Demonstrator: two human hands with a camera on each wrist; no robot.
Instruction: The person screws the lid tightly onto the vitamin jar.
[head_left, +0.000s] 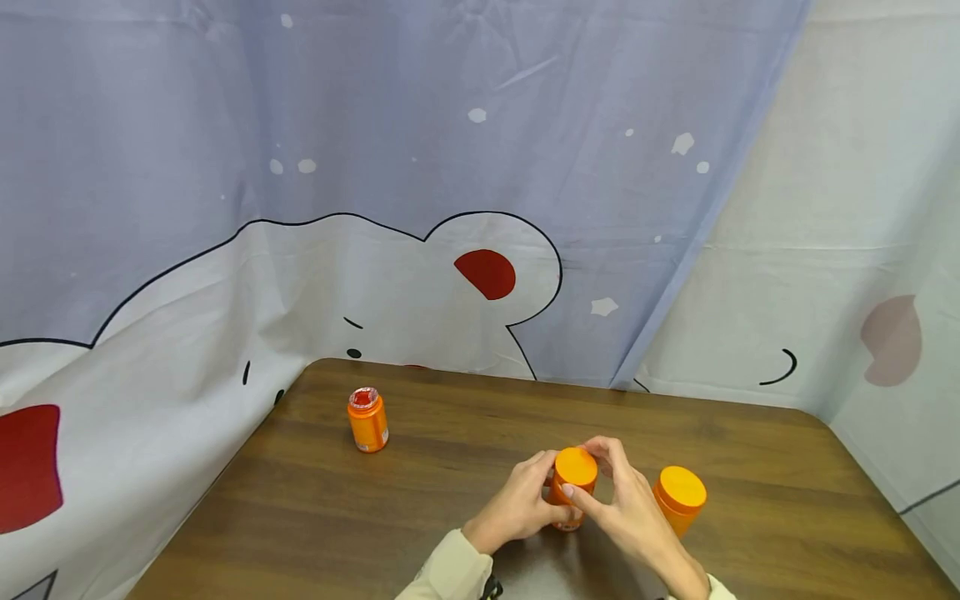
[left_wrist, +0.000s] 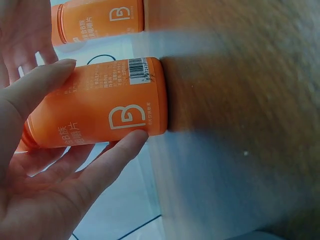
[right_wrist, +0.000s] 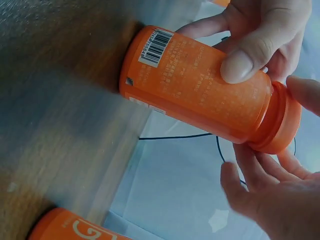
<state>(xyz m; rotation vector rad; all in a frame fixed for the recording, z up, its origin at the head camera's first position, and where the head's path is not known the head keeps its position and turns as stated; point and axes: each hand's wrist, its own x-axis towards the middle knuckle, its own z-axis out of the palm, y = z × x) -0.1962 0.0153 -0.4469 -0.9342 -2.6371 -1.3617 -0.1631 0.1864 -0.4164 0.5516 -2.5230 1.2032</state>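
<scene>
An orange pill bottle (head_left: 561,493) with an orange lid (head_left: 576,465) stands upright on the table between both hands. My left hand (head_left: 516,505) grips its body from the left, and the left thumb (right_wrist: 240,65) lies across the printed side. My right hand (head_left: 628,510) holds the lid from the right, thumb on one side and fingers round the other. White lettering and a barcode show on the bottle (left_wrist: 105,105) in the left wrist view. Its base is at the wood surface.
A second capped orange bottle (head_left: 681,498) stands just right of my right hand. Farther back on the left is a lidless orange bottle (head_left: 369,428). The brown wooden table (head_left: 465,433) ends at a printed cloth curtain (head_left: 390,283) behind.
</scene>
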